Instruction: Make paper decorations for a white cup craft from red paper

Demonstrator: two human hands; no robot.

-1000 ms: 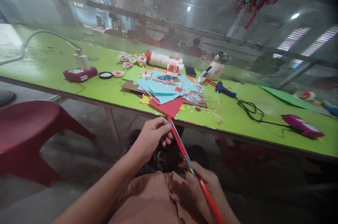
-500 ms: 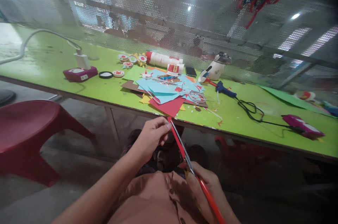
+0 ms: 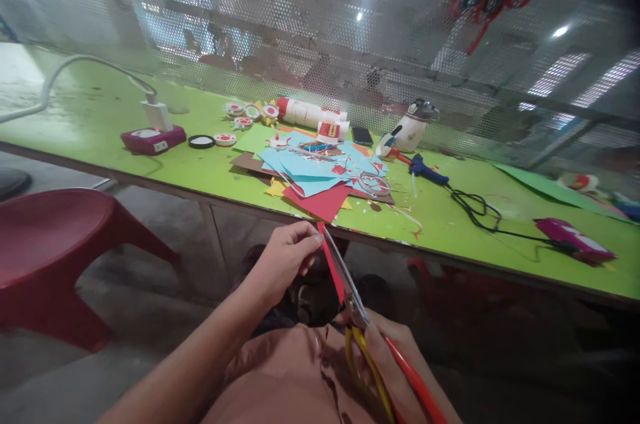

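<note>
My left hand (image 3: 293,257) is closed, with thumb and fingertips pinching the upper end of a narrow red paper strip (image 3: 333,271). In my right hand (image 3: 395,344) is a pair of scissors (image 3: 353,291) with red and yellow handles. The blades point up and away from me, lying along the strip's right side, with their tips near my left thumb. Both hands are in front of my body, just short of the table edge. A red paper sheet (image 3: 320,202) lies beyond them on the table, under light blue sheets (image 3: 300,174).
On the green table (image 3: 200,174) are a glue gun (image 3: 427,169), a white bottle (image 3: 413,125), a phone (image 3: 361,136), paper rolls (image 3: 310,112), a purple power socket (image 3: 153,139) and another purple socket (image 3: 575,241). A red stool (image 3: 55,237) stands at left.
The scissors' handles have spread and their blades have parted slightly, showing more of the yellow handle. My left hand keeps its pinch on the strip in nearly the same place.
</note>
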